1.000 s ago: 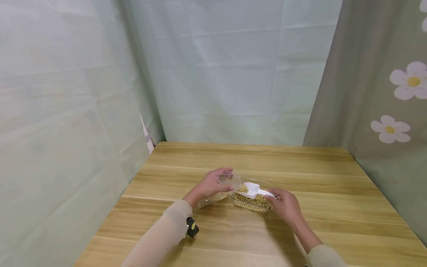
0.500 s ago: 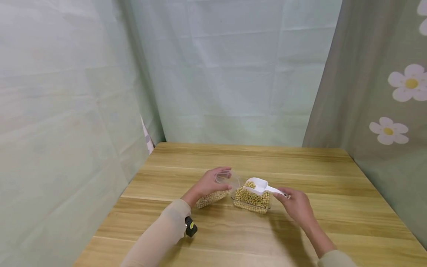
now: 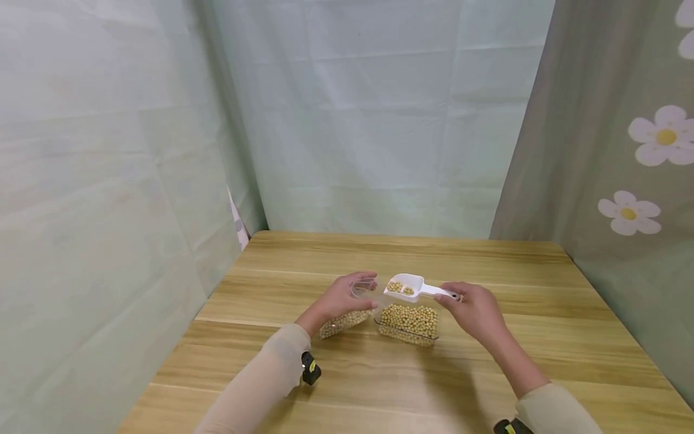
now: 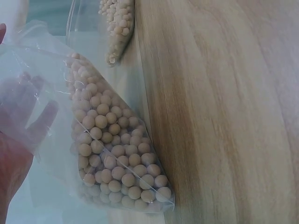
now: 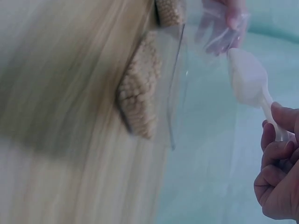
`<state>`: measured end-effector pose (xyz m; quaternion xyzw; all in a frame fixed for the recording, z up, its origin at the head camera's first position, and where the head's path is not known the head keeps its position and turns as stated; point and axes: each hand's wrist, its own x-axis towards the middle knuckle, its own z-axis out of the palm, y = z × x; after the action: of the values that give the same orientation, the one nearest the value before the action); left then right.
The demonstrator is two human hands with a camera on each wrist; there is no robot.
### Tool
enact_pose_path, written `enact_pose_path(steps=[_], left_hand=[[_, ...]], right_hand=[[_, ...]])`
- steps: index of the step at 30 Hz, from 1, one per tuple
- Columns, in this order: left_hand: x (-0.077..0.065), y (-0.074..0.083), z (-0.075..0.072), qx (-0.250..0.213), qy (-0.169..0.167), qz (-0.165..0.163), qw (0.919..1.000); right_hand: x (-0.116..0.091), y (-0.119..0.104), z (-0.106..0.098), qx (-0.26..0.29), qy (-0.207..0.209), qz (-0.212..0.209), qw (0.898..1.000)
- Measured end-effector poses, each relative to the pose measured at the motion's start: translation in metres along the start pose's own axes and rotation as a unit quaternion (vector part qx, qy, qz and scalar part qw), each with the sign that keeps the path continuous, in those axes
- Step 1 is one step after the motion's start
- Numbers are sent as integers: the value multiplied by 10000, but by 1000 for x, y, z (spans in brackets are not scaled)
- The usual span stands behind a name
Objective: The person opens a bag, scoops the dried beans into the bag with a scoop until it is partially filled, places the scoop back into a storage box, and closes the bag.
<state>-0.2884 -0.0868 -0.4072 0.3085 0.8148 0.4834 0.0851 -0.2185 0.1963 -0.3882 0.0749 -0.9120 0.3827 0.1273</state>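
My left hand (image 3: 344, 296) holds the mouth of a clear plastic bag (image 4: 112, 149) between thumb and fingers, spreading it. Pale round beans that look like soybeans fill the bag's lower part, which rests on the table. My right hand (image 3: 474, 310) grips the handle of a white scoop (image 3: 408, 286). A small heap of yellow beans (image 3: 400, 288) lies in the scoop, whose lip is close to the bag's mouth. Below the scoop, a clear rectangular container (image 3: 406, 336) holds many of the same beans. In the right wrist view the scoop (image 5: 247, 79) hides its contents.
The wooden table (image 3: 520, 313) extends around the bag and container. A pale green curtain (image 3: 379, 120) hangs behind it, and a flowered grey curtain (image 3: 591, 150) is at the right.
My right hand has lifted the scoop out of the container with beans in it, then moved it up and left toward the bag. The left hand stays nearly still.
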Motion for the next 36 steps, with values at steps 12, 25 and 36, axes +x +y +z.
enact_pose_path(steps=[12,25,36], left_hand=[[0,4,0,178,79,4,9998],[8,-33,2,-36,257,-49,9997],[6,-32,-6,-293,516,-27,9982]], right_hand=[[5,-23,7,-661,238,-655,9954],[-9,5,2,-386,615,-202,9972],[-20,46,34,-154,176,794,9966]])
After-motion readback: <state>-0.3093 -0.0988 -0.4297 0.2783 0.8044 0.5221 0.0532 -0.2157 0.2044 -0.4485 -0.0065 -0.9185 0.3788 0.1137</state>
